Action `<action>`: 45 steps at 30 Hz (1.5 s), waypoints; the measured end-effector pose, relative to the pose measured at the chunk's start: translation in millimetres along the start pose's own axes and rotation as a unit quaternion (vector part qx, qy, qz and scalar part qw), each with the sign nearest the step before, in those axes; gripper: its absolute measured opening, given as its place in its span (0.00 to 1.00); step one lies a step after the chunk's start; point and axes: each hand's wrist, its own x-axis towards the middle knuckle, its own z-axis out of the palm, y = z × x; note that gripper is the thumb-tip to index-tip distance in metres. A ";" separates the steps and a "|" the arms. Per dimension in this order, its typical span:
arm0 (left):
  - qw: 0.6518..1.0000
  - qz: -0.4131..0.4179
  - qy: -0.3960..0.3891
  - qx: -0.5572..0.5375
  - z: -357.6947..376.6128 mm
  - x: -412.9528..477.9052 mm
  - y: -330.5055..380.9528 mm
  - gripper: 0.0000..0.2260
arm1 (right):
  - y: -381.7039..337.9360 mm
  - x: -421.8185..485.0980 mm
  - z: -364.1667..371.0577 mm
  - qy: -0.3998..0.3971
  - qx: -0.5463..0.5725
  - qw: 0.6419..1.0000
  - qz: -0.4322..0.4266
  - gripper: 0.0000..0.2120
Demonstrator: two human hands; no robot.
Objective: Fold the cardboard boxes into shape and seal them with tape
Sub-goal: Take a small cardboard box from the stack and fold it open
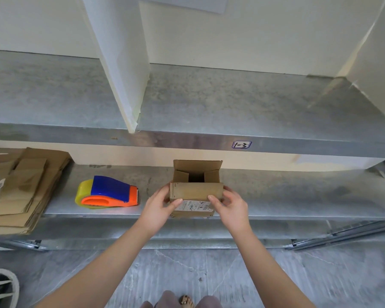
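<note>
Left hand (159, 202) and right hand (228, 202) grip the open cardboard box (196, 192) on the shelf (298, 196), thumbs pressing its near flap.

box label (195, 206) — print too small to read | flat cardboard stack (20, 190) — cut by left edge

Bare forearms (111, 252), short plain nails on the fingers (178, 202), greyish-mauve cloth (208, 302) over the knees, a dark strapped sandal (185, 301).
</note>
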 end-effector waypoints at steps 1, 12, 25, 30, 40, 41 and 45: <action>1.000 -0.003 0.001 -0.001 -4.5 -0.7 -0.2 0.20 | -1.4 -0.3 1.7 -0.004 -0.005 1.000 0.003 0.08; 1.000 -0.016 -0.022 -0.014 2.7 -6.9 5.4 0.15 | 10.7 -5.1 -5.2 -0.011 0.011 1.000 0.013 0.05; 0.997 -0.067 -0.022 -0.008 22.7 19.6 3.2 0.28 | 22.1 7.1 -11.6 -0.025 0.021 0.999 0.040 0.13; 0.998 -0.066 -0.021 -0.009 31.5 25.0 0.0 0.28 | 25.1 9.7 -20.2 -0.034 0.044 0.996 0.067 0.12; 0.994 -0.080 -0.056 -0.050 17.9 52.5 16.6 0.50 | 15.8 40.3 -30.1 -0.086 0.106 0.982 0.131 0.41; 0.993 -0.077 -0.074 -0.045 16.4 55.0 19.2 0.49 | 14.1 45.0 -32.4 -0.105 0.111 0.979 0.133 0.45; 0.995 -0.047 -0.092 -0.014 12.5 55.7 23.0 0.39 | 9.5 55.9 -40.2 -0.174 0.076 0.977 0.093 0.46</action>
